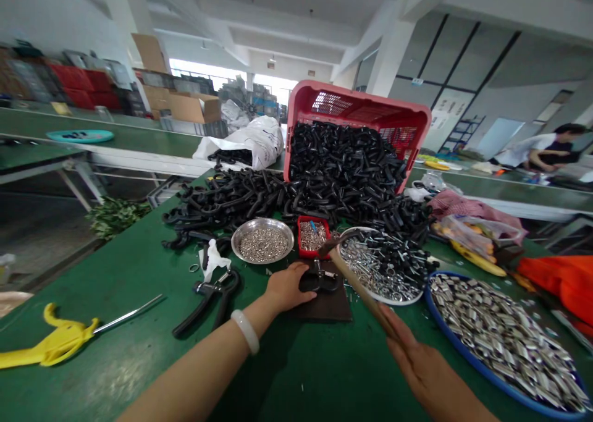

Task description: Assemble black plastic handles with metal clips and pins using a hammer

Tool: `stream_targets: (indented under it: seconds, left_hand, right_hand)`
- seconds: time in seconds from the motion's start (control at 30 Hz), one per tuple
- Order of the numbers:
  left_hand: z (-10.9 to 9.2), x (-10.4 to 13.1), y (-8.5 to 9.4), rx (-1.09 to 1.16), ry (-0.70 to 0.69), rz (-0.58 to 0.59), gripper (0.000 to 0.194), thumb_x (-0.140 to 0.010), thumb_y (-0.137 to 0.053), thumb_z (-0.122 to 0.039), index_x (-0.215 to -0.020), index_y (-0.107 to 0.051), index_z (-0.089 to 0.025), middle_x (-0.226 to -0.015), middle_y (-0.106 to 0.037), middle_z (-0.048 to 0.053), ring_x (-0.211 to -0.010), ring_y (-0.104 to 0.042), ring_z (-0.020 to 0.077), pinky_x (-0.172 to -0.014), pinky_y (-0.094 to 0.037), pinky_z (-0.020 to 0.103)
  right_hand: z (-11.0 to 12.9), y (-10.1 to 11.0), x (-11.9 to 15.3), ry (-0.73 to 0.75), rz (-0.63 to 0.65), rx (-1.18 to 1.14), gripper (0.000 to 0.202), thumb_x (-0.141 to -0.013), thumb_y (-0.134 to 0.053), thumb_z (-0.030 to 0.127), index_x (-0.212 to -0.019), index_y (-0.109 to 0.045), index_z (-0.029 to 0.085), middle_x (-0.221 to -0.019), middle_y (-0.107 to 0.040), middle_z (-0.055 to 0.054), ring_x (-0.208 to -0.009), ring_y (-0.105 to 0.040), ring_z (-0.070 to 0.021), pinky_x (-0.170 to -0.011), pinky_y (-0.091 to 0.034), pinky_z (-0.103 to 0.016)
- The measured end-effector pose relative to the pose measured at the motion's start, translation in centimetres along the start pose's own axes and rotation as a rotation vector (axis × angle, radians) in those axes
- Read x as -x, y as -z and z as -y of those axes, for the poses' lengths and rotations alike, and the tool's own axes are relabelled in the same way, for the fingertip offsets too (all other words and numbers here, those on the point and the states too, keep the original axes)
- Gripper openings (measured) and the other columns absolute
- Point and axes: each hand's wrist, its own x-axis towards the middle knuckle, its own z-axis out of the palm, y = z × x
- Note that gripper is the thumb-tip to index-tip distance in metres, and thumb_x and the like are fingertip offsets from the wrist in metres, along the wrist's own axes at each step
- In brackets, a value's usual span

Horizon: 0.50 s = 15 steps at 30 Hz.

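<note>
My left hand, with a white bracelet at the wrist, grips a small black clamp-like part with a metal spring and presses it on a dark flat plate. In my right hand is the wooden handle of a hammer. The hammer head hangs just above the part, in front of the red tray of small metal pins. A similar black-handled tool with a spring lies to the left of my left hand. Beside it is a steel bowl of small metal pieces.
A red crate tips out a heap of black handles. A white bowl of screws and a blue tray of metal sleeves stand right. A yellow-handled screwdriver lies left. Another person works far right.
</note>
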Motion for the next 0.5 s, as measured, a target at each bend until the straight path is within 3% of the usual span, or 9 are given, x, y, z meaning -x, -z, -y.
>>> stream_targets:
  seconds: [0.1, 0.23, 0.37, 0.5]
  left_hand:
    - [0.1, 0.0, -0.2, 0.01, -0.008, -0.016, 0.064, -0.065, -0.058, -0.051, -0.122, -0.044, -0.024, -0.128, -0.046, 0.004, -0.104, -0.053, 0.023, -0.082, -0.046, 0.033]
    - [0.3, 0.1, -0.3, 0.024, -0.005, -0.027, 0.066, -0.065, -0.057, -0.052, -0.123, -0.043, -0.024, -0.128, -0.046, 0.004, -0.103, -0.054, 0.0231, -0.082, -0.046, 0.034]
    - [0.1, 0.0, -0.1, 0.04, -0.021, -0.021, 0.068, -0.063, -0.057, -0.055, -0.122, -0.043, -0.024, -0.127, -0.046, 0.003, -0.104, -0.053, 0.0229, -0.084, -0.046, 0.035]
    - [-0.3, 0.5, 0.7, 0.043, -0.019, -0.017, 0.067, -0.06, -0.061, -0.053, -0.117, -0.047, -0.02, -0.118, -0.052, 0.006, -0.099, -0.055, 0.0229, -0.083, -0.046, 0.033]
  right_hand:
    - [-0.2, 0.3, -0.3, 0.018, 0.075, 0.009, 0.054, -0.088, -0.026, 0.042, -0.138, -0.021, 0.024, -0.128, -0.047, -0.002, -0.114, -0.046, -0.0214, -0.095, -0.038, -0.037]
    - [-0.1, 0.2, 0.0, 0.031, -0.016, -0.017, 0.058, -0.087, -0.025, 0.046, -0.139, -0.018, 0.022, -0.135, -0.037, 0.0, -0.122, -0.035, -0.0199, -0.101, -0.029, -0.037]
    - [-1.2, -1.5, 0.2, -0.039, -0.011, -0.111, 0.064, -0.083, -0.026, 0.051, -0.139, -0.018, 0.022, -0.122, -0.054, -0.004, -0.105, -0.054, -0.0254, -0.089, -0.046, -0.037]
    - [-3.9, -1.9, -0.4, -0.107, -0.01, -0.293, 0.071, -0.075, -0.033, 0.061, -0.138, -0.022, 0.031, -0.107, -0.063, -0.008, -0.079, -0.065, -0.0284, -0.063, -0.056, -0.035]
